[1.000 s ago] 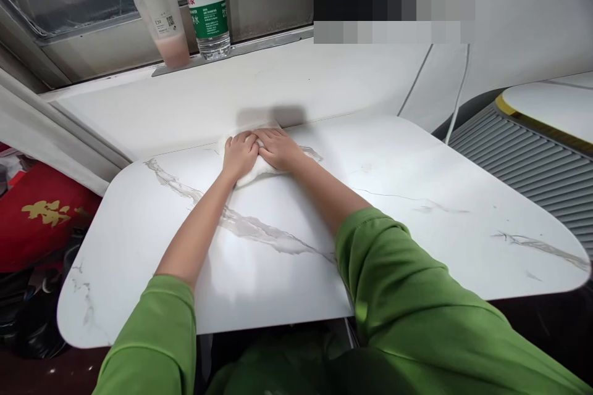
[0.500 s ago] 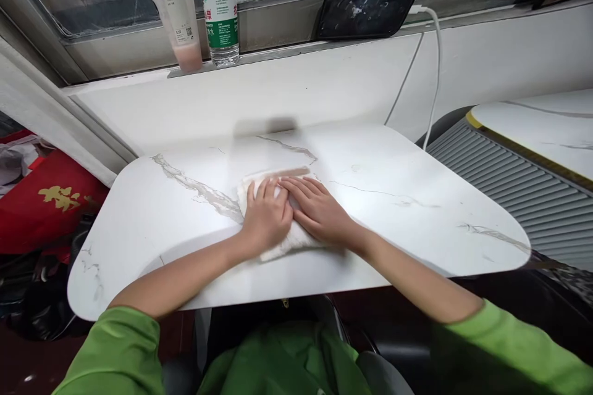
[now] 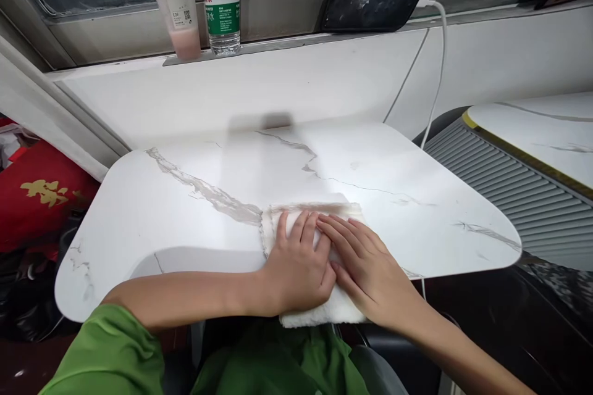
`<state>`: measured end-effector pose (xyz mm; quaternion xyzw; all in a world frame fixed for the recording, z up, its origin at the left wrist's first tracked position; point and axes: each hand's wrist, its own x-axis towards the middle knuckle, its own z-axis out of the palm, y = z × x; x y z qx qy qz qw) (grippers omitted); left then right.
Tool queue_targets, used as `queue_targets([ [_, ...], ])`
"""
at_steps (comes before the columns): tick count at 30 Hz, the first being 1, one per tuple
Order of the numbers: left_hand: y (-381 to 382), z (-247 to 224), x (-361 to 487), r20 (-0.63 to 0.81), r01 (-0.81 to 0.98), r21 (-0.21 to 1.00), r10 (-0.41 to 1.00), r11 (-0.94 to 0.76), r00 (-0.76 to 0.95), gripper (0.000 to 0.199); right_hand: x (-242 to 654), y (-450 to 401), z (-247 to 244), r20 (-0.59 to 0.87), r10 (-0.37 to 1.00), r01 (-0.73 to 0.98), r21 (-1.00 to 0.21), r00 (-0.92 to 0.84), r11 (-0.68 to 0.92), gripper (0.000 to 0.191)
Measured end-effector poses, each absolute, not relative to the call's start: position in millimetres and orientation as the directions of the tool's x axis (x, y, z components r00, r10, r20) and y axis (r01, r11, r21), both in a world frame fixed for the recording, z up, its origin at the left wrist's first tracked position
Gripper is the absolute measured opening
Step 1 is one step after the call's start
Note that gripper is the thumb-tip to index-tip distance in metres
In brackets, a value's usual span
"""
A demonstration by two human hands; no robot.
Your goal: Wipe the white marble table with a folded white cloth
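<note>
A folded white cloth lies on the white marble-patterned table, its lower end sticking out past the front edge. My left hand rests flat on it, fingers pointing away from me and a little apart. Beside it, my right hand is also laid flat on the cloth with stretched fingers. The fingertips of both hands touch or nearly touch near the cloth's middle. Both palms hide most of the cloth.
On the window ledge stand a plastic cup with pink liquid and a water bottle. A phone leans there with a white cable plugged in. A red bag is at left, a second table at right.
Both hands have slid the cloth toward me and to the right, from mid-table to the front edge. My hands stay flat on it. The view has shifted slightly.
</note>
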<state>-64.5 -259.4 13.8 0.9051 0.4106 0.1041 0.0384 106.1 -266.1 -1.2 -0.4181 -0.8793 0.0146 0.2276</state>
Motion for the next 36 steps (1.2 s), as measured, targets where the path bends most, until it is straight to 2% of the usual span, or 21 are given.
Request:
queue_targets([
  [7, -238.1, 14.1, -59.9, 0.136, 0.745, 0.200, 0.771, -0.637, 0.623, 0.049, 109.5, -241.6, 0.0, 0.348, 0.746, 0.711, -0.250, -0.567, 0.657, 0.056],
  [13, -186.7, 13.1, -56.6, 0.121, 0.801, 0.201, 0.826, -0.564, 0.551, 0.049, 109.4, -178.8, -6.6, 0.414, 0.685, 0.656, -0.236, -0.599, 0.717, 0.052],
  [22, -80.3, 11.1, -72.7, 0.094, 0.833, 0.178, 0.852, -0.524, 0.516, 0.046, 82.2, -82.6, -4.4, 0.393, 0.773, 0.726, -0.299, -0.498, 0.620, 0.049],
  [36, 19.9, 4.3, -76.3, 0.143, 0.874, 0.154, 0.886, -0.460, 0.441, 0.045, 71.4, 20.0, -7.4, 0.349, 0.824, 0.796, -0.266, -0.446, 0.543, 0.046],
])
